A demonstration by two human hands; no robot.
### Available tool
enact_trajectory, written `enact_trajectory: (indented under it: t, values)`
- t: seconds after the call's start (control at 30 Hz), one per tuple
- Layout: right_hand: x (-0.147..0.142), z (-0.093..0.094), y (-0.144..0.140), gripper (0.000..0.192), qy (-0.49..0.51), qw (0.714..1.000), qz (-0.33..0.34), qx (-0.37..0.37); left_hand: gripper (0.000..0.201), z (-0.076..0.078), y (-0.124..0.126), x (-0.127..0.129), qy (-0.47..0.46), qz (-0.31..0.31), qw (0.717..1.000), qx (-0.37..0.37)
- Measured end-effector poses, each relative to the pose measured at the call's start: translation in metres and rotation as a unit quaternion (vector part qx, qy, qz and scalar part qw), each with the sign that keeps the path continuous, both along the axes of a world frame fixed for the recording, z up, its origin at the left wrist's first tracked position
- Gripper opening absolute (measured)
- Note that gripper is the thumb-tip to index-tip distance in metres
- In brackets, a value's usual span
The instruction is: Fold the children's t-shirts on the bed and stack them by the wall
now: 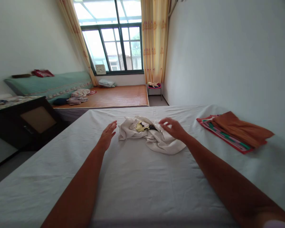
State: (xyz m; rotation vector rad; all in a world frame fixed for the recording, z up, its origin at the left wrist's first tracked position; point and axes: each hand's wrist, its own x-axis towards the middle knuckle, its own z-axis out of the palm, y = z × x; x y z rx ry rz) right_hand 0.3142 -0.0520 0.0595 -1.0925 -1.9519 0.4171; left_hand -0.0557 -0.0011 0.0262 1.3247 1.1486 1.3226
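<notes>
The crumpled white garment [133, 131] lies in a loose heap on the white sheet [133, 190], between the two hands and a little beyond the middle of the cloth. Its left end sits just beside the left grip [108, 136], with a narrow strip of sheet showing between them; that grip is open and holds nothing, its fingers stretched forward and close together, the thumb side facing the garment. A yellow and black printed figure [143, 126] shows on top of the heap (partly lost in the folds), nearer the far edge than the near one.

The right grip [173, 127] is over the heap's right part, fingers bent and thumb drawn toward them, the fingertips at the bunched fabric; whether they pinch it or merely hover by it I cannot tell. From under that hand the fabric spreads toward the person in a rounded, wrinkled flap, which reaches as far as the right wrist.

Further right, well apart from the garment, a stack of folded clothes [237, 131] lies on the same sheet near the wall, rust-brown on top, with red and green edges below. Beyond the sheet, a brown mat [123, 95] lies below the window [111, 38].
</notes>
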Motion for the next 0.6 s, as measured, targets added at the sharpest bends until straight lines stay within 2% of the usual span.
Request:
enact_trajectory:
  t: [0.07,0.13,0.2,0.27,0.4,0.47,0.5,0.53,0.6]
  values:
    - [-0.012,-0.007,-0.011,0.037,-0.133,0.981,0.114,-0.081,0.067,-0.012,0.000,0.008,0.107,-0.038,0.993,0.023]
    - [-0.024,-0.014,-0.018,0.048,-0.240,0.952,0.165,-0.091,0.075,-0.021,0.000,0.019,0.206,-0.041,0.975,0.070]
    - [-0.032,-0.017,-0.021,0.049,-0.306,0.939,0.143,-0.063,0.076,-0.025,0.000,0.028,0.284,-0.007,0.954,0.098]
    - [-0.034,-0.016,-0.020,0.045,-0.345,0.932,0.099,-0.049,0.072,-0.023,0.001,0.031,0.307,0.011,0.947,0.097]
    - [-0.007,-0.003,-0.009,0.028,-0.382,0.923,-0.032,-0.040,0.042,-0.002,-0.004,0.009,0.204,-0.006,0.978,0.053]
    - [0.021,0.004,0.000,0.023,-0.390,0.912,-0.105,-0.075,0.027,0.011,-0.011,-0.011,0.148,-0.074,0.986,-0.008]
    - [0.037,0.007,0.003,0.022,-0.395,0.902,-0.127,-0.117,0.024,0.017,-0.015,-0.021,0.139,-0.141,0.979,-0.045]
    - [0.055,0.009,0.006,0.020,-0.394,0.893,-0.118,-0.185,0.022,0.022,-0.020,-0.029,0.142,-0.220,0.962,-0.078]
    - [0.089,0.010,0.010,0.016,-0.350,0.882,-0.029,-0.314,0.027,0.029,-0.028,-0.038,0.157,-0.361,0.912,-0.116]
